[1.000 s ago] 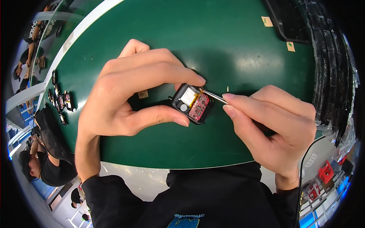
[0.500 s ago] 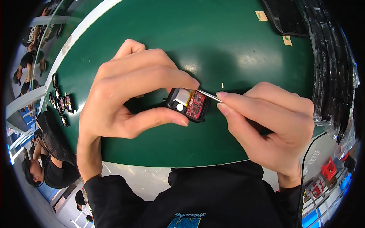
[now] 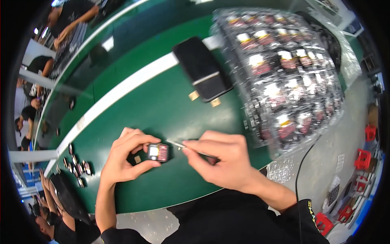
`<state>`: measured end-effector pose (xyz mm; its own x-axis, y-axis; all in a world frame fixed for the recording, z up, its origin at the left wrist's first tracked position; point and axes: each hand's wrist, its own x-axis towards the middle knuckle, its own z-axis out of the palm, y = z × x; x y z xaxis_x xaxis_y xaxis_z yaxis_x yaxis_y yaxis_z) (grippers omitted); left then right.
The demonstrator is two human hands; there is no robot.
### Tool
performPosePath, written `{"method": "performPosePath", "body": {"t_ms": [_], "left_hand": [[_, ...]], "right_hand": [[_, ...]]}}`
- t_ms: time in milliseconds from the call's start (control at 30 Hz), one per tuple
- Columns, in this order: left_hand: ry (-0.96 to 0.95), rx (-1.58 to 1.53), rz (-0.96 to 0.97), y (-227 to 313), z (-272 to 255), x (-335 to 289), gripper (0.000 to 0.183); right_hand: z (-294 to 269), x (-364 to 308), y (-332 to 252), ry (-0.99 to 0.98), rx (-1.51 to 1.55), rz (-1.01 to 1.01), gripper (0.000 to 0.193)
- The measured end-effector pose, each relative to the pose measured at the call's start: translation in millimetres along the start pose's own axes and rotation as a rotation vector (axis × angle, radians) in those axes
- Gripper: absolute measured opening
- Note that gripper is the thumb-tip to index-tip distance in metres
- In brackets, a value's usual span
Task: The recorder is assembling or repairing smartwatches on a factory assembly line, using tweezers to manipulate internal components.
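Observation:
My left hand [image 3: 124,158] pinches a small black electronic device [image 3: 158,152] between thumb and fingers. Its casing lies open, showing a silvery-white battery and a red circuit board. Slim metal tweezers [image 3: 175,143] are gripped in my right hand [image 3: 225,158]. Their tip points left, a short way right of the device and apart from it. A tiny gold-coloured piece [image 3: 179,149] lies on the green table [image 3: 146,110] just under the tweezers.
Clear plastic trays [image 3: 264,87] full of similar devices fill the right side. Beside them lies a black phone-like slab [image 3: 199,67] with tan paper bits [image 3: 193,96] near it. Several small devices [image 3: 76,166] cluster at left. A black cable hangs at right; people sit at far left.
The tweezers have drawn back from the device's edge, leaving a gap. My view has shifted, so the hands look smaller and the device-filled trays and whole black slab now show.

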<state>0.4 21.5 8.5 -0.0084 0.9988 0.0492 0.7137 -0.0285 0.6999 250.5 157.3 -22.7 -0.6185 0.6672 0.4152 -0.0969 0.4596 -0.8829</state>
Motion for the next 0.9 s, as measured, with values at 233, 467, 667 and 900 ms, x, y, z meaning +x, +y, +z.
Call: {"method": "performPosePath", "body": {"t_ms": [233, 467, 667, 900], "left_hand": [[0.075, -0.192, 0.244, 57, -26, 89, 0.054], [0.016, 0.148, 0.63, 91, 5, 213, 0.047], [0.176, 0.083, 0.545, 69, 0, 187, 0.056], [0.457, 0.714, -0.062, -81, -84, 70, 0.048]], "right_hand": [[-2, -2, 4, 0.024, 0.038, -0.027, 0.015], [1, 0, 1, 0.019, 0.046, -0.04, 0.013], [2, -2, -12, -0.002, 0.004, -0.002, 0.012], [-2, -2, -3, -0.03, -0.047, 0.026, 0.014]]}}
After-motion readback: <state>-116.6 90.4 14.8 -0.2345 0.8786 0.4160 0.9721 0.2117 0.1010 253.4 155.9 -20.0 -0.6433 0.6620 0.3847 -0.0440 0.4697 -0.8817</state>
